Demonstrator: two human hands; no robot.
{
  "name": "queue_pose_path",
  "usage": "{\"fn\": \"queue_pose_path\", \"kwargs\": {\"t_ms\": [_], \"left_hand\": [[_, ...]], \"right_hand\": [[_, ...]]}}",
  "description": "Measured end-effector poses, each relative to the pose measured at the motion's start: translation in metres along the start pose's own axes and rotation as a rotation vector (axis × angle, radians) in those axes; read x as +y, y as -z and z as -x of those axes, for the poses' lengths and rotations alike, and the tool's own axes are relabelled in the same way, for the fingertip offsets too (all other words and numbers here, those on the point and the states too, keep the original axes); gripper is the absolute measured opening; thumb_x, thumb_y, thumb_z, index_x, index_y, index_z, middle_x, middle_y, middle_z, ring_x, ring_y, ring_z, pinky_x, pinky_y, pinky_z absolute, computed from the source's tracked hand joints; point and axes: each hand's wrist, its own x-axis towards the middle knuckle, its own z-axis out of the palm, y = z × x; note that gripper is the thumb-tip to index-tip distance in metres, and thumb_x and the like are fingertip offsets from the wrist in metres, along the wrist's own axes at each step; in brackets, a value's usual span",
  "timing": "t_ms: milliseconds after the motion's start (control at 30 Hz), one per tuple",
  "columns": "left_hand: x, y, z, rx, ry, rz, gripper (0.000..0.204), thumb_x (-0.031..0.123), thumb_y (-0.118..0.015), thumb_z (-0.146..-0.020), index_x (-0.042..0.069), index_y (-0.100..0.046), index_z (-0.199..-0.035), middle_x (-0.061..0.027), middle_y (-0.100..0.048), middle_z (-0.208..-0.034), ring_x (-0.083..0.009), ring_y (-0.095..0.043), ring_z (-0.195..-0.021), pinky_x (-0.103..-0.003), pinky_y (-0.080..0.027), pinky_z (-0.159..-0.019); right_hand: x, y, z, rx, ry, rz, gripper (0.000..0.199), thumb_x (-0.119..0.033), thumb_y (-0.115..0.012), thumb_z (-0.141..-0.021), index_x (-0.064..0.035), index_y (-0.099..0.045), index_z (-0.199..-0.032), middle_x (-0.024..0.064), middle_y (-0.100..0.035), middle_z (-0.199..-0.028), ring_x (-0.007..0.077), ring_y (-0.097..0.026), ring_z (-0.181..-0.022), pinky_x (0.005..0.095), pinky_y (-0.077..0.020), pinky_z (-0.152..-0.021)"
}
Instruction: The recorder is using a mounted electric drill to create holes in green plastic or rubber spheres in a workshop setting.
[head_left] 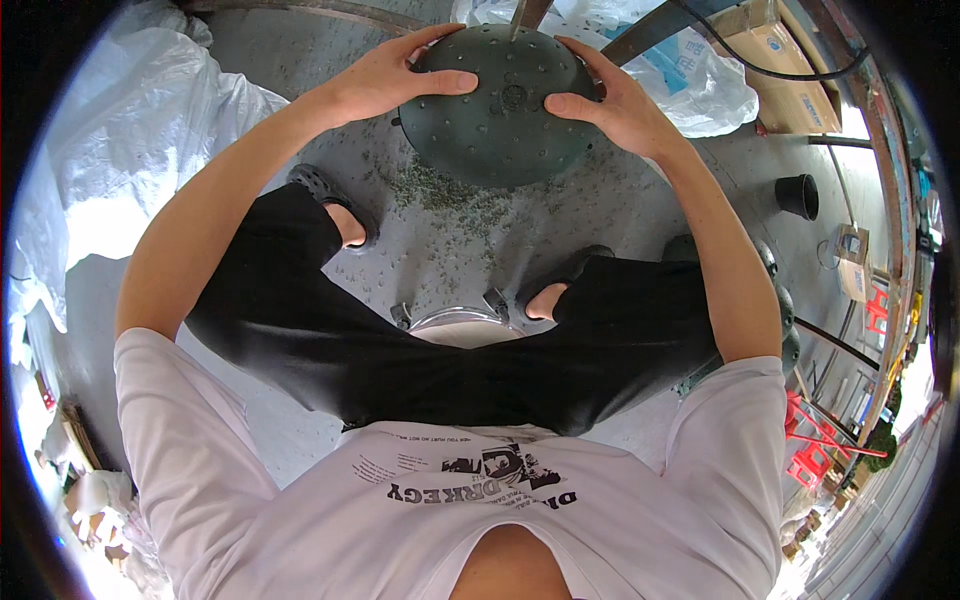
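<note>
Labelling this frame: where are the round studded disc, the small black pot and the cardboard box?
round studded disc [500,120], head view, bare centre.
small black pot [797,196], head view, side wall.
cardboard box [790,70], head view, top face.

The person wears a white short-sleeved T-shirt [400,500] (dark print across the chest), black trousers [450,370] and dark clogs [325,190].

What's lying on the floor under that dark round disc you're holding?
Small greenish bits are scattered on the grey floor below the dark studded disc, which both hands hold. Whatever lies directly beneath it is covered.
</note>
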Motion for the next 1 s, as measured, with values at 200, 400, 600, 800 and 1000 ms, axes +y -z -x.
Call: {"fn": "queue_pose_path", "kwargs": {"t_ms": [200,400,600,800,1000], "left_hand": [[0.007,-0.001,0.001,-0.020,0.006,0.074,0.086,0.047,-0.077,-0.087,0.012,-0.038,-0.156,-0.0108,-0.054,-0.145,-0.0247,-0.050,-0.133,-0.037,-0.037,-0.115],[-0.003,-0.002,-0.002,0.038,-0.048,0.060,0.099,0.065,-0.077,-0.077,0.011,-0.042,-0.153,-0.0188,-0.061,-0.133,-0.0320,-0.059,-0.123,-0.042,-0.047,-0.106],[0.001,0.001,-0.001,-0.009,0.007,0.010,0.084,0.043,-0.077,-0.088,0.012,-0.038,-0.156,-0.0106,-0.055,-0.143,-0.0230,-0.050,-0.133,-0.035,-0.037,-0.113],[0.003,0.003,0.000,-0.007,0.027,-0.004,0.087,0.048,-0.079,-0.085,0.012,-0.041,-0.154,-0.0117,-0.056,-0.142,-0.0256,-0.052,-0.132,-0.038,-0.040,-0.113],[0.005,0.004,-0.001,-0.010,-0.001,0.018,0.087,0.048,-0.080,-0.084,0.012,-0.042,-0.153,-0.0121,-0.056,-0.142,-0.0262,-0.052,-0.132,-0.039,-0.041,-0.113]], "right_hand": [[-0.001,0.001,0.003,0.000,-0.005,0.004,0.099,-0.060,-0.082,-0.074,-0.0072,-0.046,-0.149,0.0199,-0.061,-0.134,0.0331,-0.059,-0.125,0.0414,-0.0462,-0.106],[0.002,0.000,0.000,0.005,-0.008,0.045,0.101,-0.060,-0.083,-0.072,-0.0072,-0.045,-0.149,0.0203,-0.061,-0.134,0.0338,-0.060,-0.125,0.0417,-0.0469,-0.105],[-0.003,0.001,0.003,0.005,-0.022,0.054,0.103,-0.062,-0.082,-0.071,-0.0074,-0.045,-0.149,0.0205,-0.061,-0.134,0.0337,-0.060,-0.125,0.0419,-0.0467,-0.106],[-0.006,0.000,0.004,0.017,-0.028,0.032,0.102,-0.062,-0.082,-0.071,-0.0074,-0.047,-0.149,0.0202,-0.062,-0.133,0.0335,-0.060,-0.124,0.0419,-0.0466,-0.106],[-0.004,0.000,0.004,0.013,-0.031,0.037,0.100,-0.062,-0.082,-0.071,-0.0079,-0.048,-0.148,0.0201,-0.063,-0.132,0.0341,-0.061,-0.123,0.0417,-0.0468,-0.105]]}}
